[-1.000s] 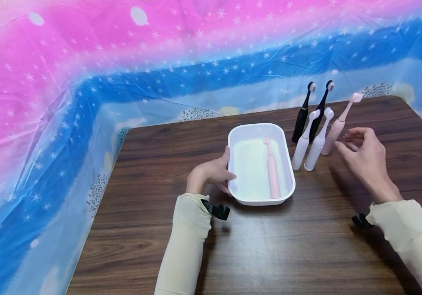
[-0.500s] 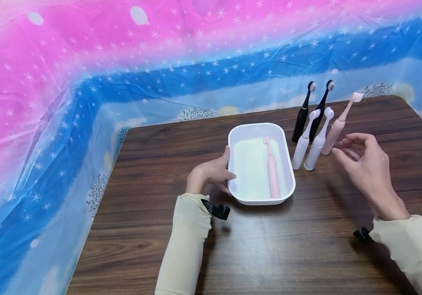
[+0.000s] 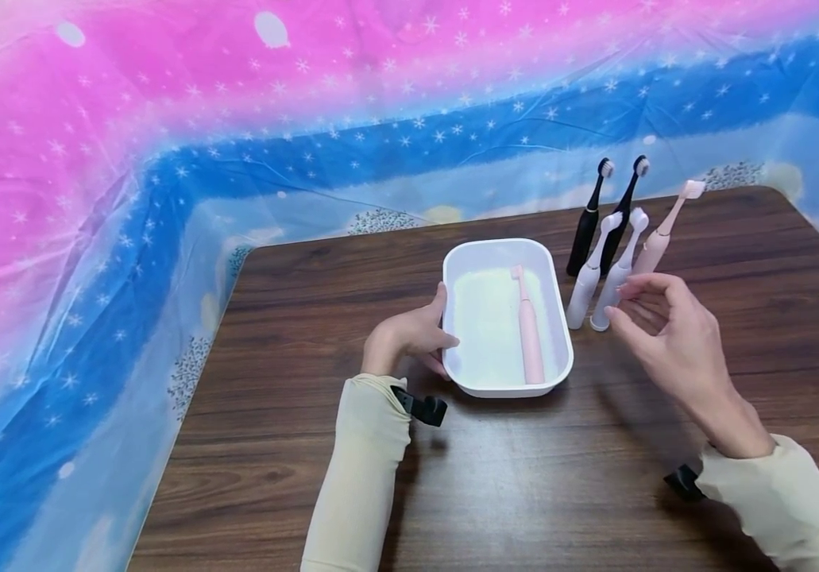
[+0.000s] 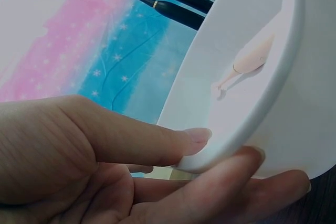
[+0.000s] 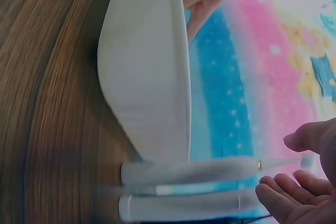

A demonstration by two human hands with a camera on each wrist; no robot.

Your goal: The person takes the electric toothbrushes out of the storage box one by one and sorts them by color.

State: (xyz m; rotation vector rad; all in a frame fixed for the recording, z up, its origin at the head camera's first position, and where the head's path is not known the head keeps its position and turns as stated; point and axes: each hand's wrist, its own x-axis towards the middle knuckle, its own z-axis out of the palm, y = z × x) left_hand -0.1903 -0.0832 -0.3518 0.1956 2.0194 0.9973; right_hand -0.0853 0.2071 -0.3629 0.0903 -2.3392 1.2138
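Observation:
My left hand (image 3: 409, 334) grips the near left rim of a white rectangular plastic basin (image 3: 498, 392), thumb over the edge and fingers underneath outside. In the basin lies a pink electric toothbrush (image 3: 531, 343). My right hand (image 3: 674, 342) hovers at the right beside two upright white electric toothbrushes (image 3: 584, 292), thumb and fingers apart and holding nothing. In the right wrist view its fingertips are near the upper part of the white toothbrushes (image 5: 194, 170). A second pink toothbrush (image 3: 653, 251) stands behind that hand, its lower body hidden.
Two black electric toothbrushes (image 3: 583, 238) stand upright behind the white ones. All stand close to the basin's right side on a dark wood-grain table (image 3: 295, 318). A pink and blue patterned cloth (image 3: 352, 143) hangs around the table's back and left edges.
My right hand has drawn back from the standing pink toothbrush, then shifted left toward the nearer white one. The left hand, basin and toothbrushes keep their places.

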